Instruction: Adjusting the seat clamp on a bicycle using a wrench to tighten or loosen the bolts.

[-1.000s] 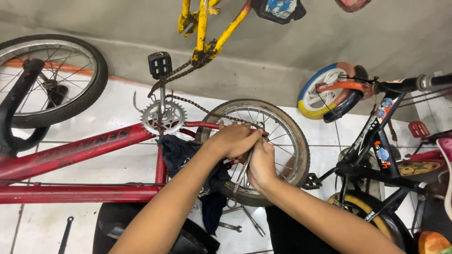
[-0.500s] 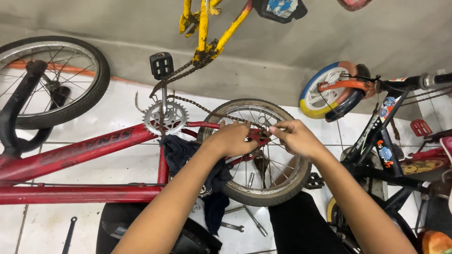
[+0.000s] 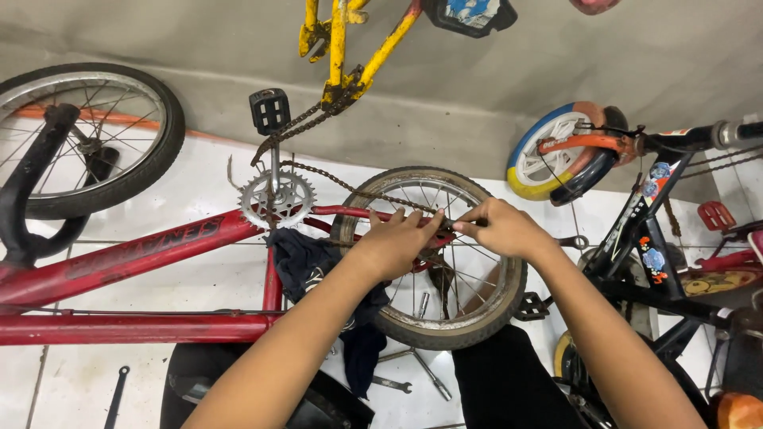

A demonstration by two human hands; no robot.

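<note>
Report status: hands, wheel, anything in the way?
Left hand and right hand both at rear wheel hub of upturned red bike. Chain slack. Dark rag beside left wrist.

Both forearms are bare right up to where they leave view below the small rear wheel (image 3: 433, 258); no sleeve, cuff, watch or bracelet shows on either. The left hand (image 3: 397, 242) and right hand (image 3: 505, 229) wear no gloves and no rings that can be made out. Just beneath that wheel, a dark, black trouser leg (image 3: 505, 381) is visible, plain and unmarked.
</note>
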